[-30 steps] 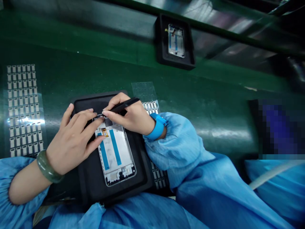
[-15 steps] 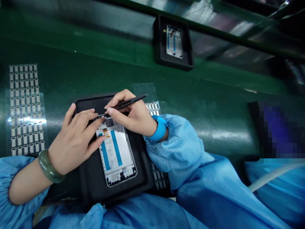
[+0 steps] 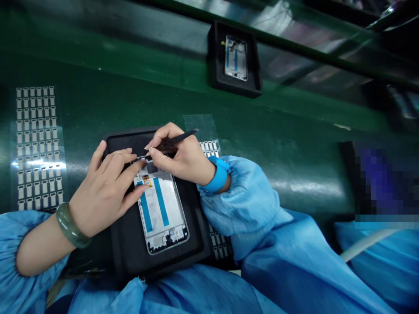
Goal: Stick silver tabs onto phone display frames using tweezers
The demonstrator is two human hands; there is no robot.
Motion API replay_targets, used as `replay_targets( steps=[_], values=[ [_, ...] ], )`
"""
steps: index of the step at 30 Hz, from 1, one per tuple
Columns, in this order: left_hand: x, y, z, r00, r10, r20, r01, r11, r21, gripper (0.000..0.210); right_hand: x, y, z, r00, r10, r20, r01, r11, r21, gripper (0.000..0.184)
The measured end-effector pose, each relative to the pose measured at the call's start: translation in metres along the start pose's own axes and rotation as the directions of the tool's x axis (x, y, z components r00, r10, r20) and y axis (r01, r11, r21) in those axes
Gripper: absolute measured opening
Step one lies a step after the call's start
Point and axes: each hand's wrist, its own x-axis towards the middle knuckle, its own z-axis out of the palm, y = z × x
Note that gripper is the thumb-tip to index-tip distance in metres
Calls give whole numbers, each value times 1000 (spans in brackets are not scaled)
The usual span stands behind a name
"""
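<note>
My left hand (image 3: 106, 185) rests with fingers spread over the upper left of a phone frame (image 3: 175, 200), its fingertips at the top edge and its thumb beside a small orange flex cable (image 3: 147, 182). Black tweezers (image 3: 183, 137) are gripped in my right hand (image 3: 185, 159), slanting down to the frame's top edge; my fingers hide their tips. Two blue strips (image 3: 161, 200) run along the silver inside of the frame. It lies in a black tray (image 3: 127, 257) close to my body.
A clear sheet with rows of small metallic pieces (image 3: 37, 148) lies at left. Another such sheet (image 3: 209, 146) is partly under the tray's right side. Toward the back, a second black tray (image 3: 235, 87) holds another phone frame (image 3: 241, 61). Blue sleeved clothing (image 3: 386, 248) shows at far right.
The view has shifted slightly. Both hands stay at the top of the phone frame, and the tweezers have tilted a little in my right hand.
</note>
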Motion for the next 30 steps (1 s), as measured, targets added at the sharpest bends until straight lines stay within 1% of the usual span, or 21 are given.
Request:
replay_targets(
  steps=[2,8,15,17,19,22,24,26,27,28,30],
  values=[
    [0,0,0,1000,-2,2,2,1000,-2,41,1,-1,-1,1000,-2,6,2,1000,-8,7],
    [1,1,-1,1000,-5,5,5,1000,-10,41,5,-7,-1,998,-47,49,53,993,-110,3],
    [2,1,-1,1000,-7,10,7,1000,-10,40,13,-9,-5,993,20,117,-7,993,-115,6],
    [2,2,-1,1000,-10,10,10,1000,-11,40,13,-11,-4,992,-8,126,24,991,-134,6],
    [2,1,-1,1000,-13,7,13,1000,-11,40,12,-12,-3,990,-65,124,86,981,-175,6],
    [1,1,-1,1000,-11,6,11,1000,-12,40,7,-10,1,986,-142,86,157,964,-216,8],
    [1,1,-1,1000,-5,5,5,1000,-12,41,3,-6,2,990,-134,33,137,977,-163,6],
    [0,0,-1,1000,-4,4,4,1000,-12,42,-1,-1,3,998,-54,-28,53,998,-41,5],
    [0,0,-1,1000,-3,6,4,1000,-12,44,-2,1,3,999,-5,-46,6,1000,23,8],
    [-1,1,-1,1000,-3,10,3,1000,-12,45,-2,2,3,998,33,-52,-30,997,73,11],
    [-1,1,-2,1000,0,14,0,1000,-15,47,-3,3,3,998,47,-44,-42,993,109,13]
  ],
)
